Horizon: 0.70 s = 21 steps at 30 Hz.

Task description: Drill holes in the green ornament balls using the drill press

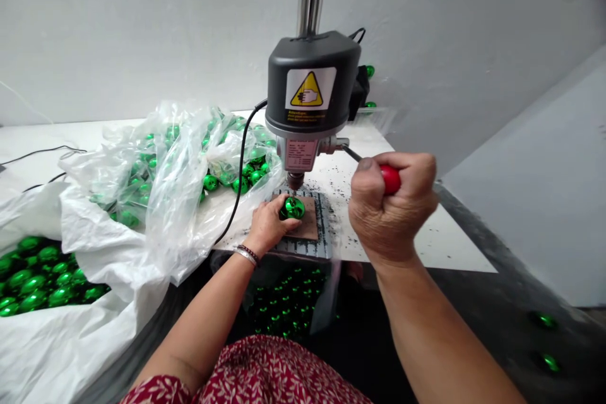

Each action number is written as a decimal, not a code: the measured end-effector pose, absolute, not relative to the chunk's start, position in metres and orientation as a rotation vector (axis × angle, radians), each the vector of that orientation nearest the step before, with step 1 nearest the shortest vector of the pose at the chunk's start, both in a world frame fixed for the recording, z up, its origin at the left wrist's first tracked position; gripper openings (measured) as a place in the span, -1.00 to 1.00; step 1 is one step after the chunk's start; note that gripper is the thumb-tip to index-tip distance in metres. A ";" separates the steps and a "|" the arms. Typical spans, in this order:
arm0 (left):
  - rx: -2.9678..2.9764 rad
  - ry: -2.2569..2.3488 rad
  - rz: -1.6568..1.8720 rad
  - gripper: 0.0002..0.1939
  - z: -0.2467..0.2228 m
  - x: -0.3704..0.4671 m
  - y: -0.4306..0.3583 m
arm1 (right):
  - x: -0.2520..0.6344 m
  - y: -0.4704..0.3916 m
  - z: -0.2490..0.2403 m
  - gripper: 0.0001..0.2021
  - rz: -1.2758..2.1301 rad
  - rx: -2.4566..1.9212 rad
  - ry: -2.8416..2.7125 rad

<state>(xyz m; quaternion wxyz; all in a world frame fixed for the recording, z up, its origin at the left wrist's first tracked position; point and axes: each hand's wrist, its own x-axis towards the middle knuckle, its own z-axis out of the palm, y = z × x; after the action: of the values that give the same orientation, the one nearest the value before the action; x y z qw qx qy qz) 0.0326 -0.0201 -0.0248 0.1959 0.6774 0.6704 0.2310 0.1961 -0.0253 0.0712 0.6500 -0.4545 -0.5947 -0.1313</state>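
A shiny green ball (295, 207) sits on a brown board (309, 227) over the grooved metal base (323, 241) of a drill press (312, 85). My left hand (269, 222) grips the ball from its left side, thumb in front and fingers behind. Just above the ball is the drill chuck (296, 180); whether the bit touches the ball I cannot tell. Out to the right, my right hand (392, 205) is closed around the red knob (391, 179) of the press's feed lever (351, 153).
Clear plastic bags (175, 189) of green balls cover the table's left side. A white sack (118, 322) holds more at lower left. Below the table edge is another bag of balls (288, 303). A black cable (243, 170) hangs beside the press. Dark shavings dot the white tabletop (445, 243).
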 end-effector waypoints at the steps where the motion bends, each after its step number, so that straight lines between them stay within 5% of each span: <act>1: 1.893 1.880 0.652 -0.34 -0.025 0.033 -0.020 | 0.196 -0.025 0.070 -0.84 -0.300 -1.029 -1.342; 11: 1.858 1.853 0.722 -0.36 -0.029 0.032 -0.020 | 0.191 -0.032 0.047 -0.82 -0.265 -0.998 -1.319; 21: 1.784 1.670 0.881 -0.47 -0.016 0.025 -0.041 | 0.194 0.015 0.142 -0.78 -0.108 -1.214 -1.348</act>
<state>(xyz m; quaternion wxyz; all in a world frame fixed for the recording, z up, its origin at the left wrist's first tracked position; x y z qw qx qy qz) 0.0251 -0.0412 -0.0160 0.2687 0.6615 0.6192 0.3267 0.1941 0.0145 0.1422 0.6147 -0.5269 -0.5851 -0.0467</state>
